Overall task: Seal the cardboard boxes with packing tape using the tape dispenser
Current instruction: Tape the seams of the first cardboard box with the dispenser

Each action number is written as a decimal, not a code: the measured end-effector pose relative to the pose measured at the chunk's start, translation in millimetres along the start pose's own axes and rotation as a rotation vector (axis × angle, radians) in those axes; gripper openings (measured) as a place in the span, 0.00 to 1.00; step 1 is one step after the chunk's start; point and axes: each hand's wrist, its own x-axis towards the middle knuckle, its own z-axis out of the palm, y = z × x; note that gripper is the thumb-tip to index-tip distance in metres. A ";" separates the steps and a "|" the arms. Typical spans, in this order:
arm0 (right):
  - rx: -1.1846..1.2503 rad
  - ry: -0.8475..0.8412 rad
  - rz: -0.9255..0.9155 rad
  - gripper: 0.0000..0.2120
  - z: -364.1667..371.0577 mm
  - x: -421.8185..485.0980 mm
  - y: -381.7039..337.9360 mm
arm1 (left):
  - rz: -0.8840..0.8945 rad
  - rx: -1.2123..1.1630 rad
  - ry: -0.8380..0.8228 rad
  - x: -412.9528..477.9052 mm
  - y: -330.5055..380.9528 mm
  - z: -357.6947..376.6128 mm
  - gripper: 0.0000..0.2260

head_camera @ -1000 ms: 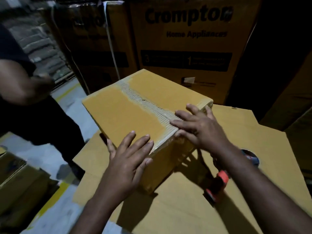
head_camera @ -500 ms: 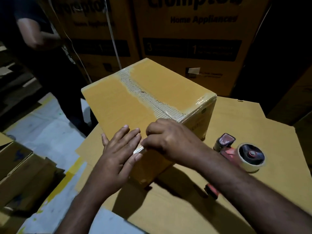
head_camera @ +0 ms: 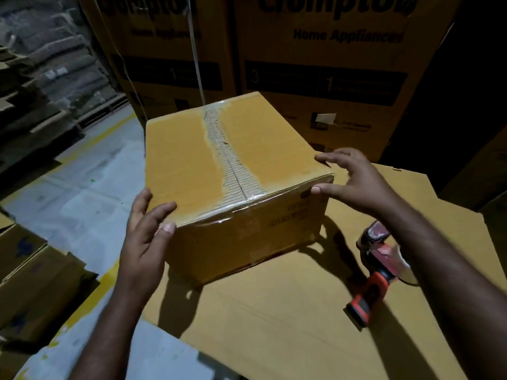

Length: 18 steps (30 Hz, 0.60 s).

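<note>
Gripping nothing and spread flat, the left hand (head_camera: pixel 145 237) and right hand (head_camera: pixel 359 182) are seen on the two near corners of the box (head_camera: pixel 186 160), which stands on the cardboard-covered desk (head_camera: pixel 274 311). Half a second earlier both hands were bunched together at the near edge, where the end of the tape (head_camera: pixel 227 163) was being pressed down over the rim. They have since been drawn apart, and the box has been swung round so that its seam runs almost straight away from the camera. The left thumb is laid on the near face with the fingers over the top and side. The right hand's fingers are set on the top edge, the thumb on the near face. The strip is shown running the whole length of the seam and folded over the near rim, so this top is judged sealed, and the box is probably being turned or shifted aside. The tape dispenser (head_camera: pixel 378 259) is left untouched on the desk, to the right of the box and partly hidden beneath the right forearm. A person seen at the left a moment ago is no longer in view.
</note>
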 end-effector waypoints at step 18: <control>0.580 0.377 -0.058 0.38 -13.7 -28.3 -90.6 | -0.134 -0.394 0.436 124.1 80.4 -10.1 0.16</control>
